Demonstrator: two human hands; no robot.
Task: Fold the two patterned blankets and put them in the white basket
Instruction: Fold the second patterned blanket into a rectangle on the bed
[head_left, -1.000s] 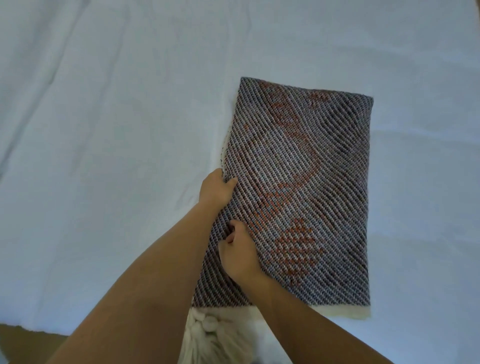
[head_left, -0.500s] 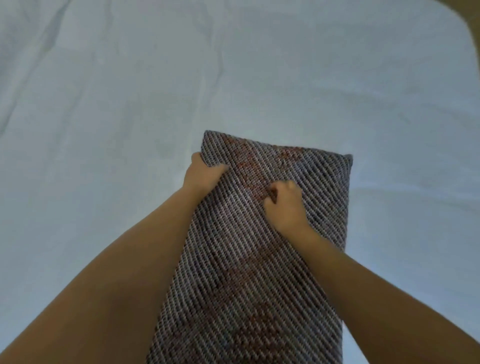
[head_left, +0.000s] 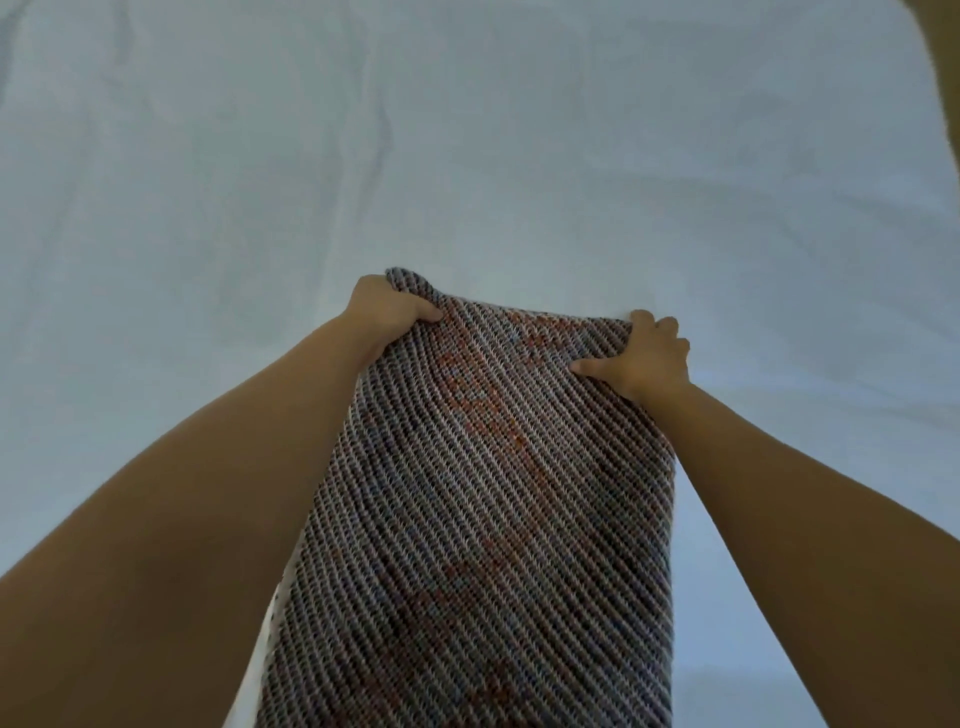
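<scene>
A folded patterned blanket, woven in grey, dark and orange diagonal stripes, runs from the bottom edge up to the middle of the head view. My left hand pinches its far left corner, thumb on top. My right hand holds the far right corner, thumb on the top face and fingers curled over the edge. Both arms reach forward along the blanket's sides. The second blanket and the white basket are out of view.
A white sheet with soft creases covers the whole surface under and beyond the blanket. A brown strip shows past the sheet's edge at the top right corner.
Both hands have slid from the blanket's near left edge up to its far corners, the right hand crossing to the right corner. The view has tipped forward, and the blanket's near end has left the frame.
</scene>
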